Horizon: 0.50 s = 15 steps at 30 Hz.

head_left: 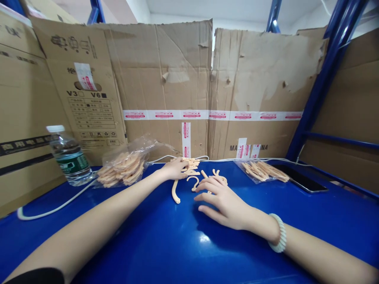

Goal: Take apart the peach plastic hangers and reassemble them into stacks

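Several small beige plastic hooks [194,182] lie loose on the blue table [166,244], in a little heap by the cardboard wall. My left hand [175,169] reaches far forward and rests on the heap, fingers curled over some pieces. My right hand [223,201] lies palm down just right of the loose hooks, its fingers spread and touching one or two of them. A pale bead bracelet [280,232] sits on my right wrist.
A clear bag of the same beige parts [122,167] lies at the left, a water bottle [69,156] beside it. Another bag of parts [265,170] and a dark phone [302,180] lie at the right. Cardboard boxes [166,86] wall the back; a white cable [53,207] runs along the left.
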Each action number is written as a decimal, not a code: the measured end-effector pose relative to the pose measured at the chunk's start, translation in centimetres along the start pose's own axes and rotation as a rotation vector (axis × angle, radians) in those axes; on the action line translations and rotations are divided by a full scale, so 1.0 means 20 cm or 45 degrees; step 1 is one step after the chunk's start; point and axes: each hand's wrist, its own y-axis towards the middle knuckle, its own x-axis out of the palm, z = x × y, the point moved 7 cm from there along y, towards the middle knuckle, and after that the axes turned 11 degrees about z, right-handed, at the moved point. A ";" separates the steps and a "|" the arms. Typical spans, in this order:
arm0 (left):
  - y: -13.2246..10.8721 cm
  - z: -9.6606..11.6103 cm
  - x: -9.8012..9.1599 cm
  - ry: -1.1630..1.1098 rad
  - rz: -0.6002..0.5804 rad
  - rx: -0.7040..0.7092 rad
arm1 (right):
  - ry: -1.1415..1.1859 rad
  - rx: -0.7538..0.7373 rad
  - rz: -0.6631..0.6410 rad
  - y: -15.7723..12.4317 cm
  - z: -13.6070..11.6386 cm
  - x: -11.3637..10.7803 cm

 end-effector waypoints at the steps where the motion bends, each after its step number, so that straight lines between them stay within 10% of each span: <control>1: 0.02 0.00 0.01 0.010 -0.023 0.010 | 0.003 -0.006 0.020 0.00 0.00 -0.01; 15: 0.09 -0.04 0.03 0.034 -0.020 0.178 | -0.040 0.325 0.392 -0.01 0.27 -0.14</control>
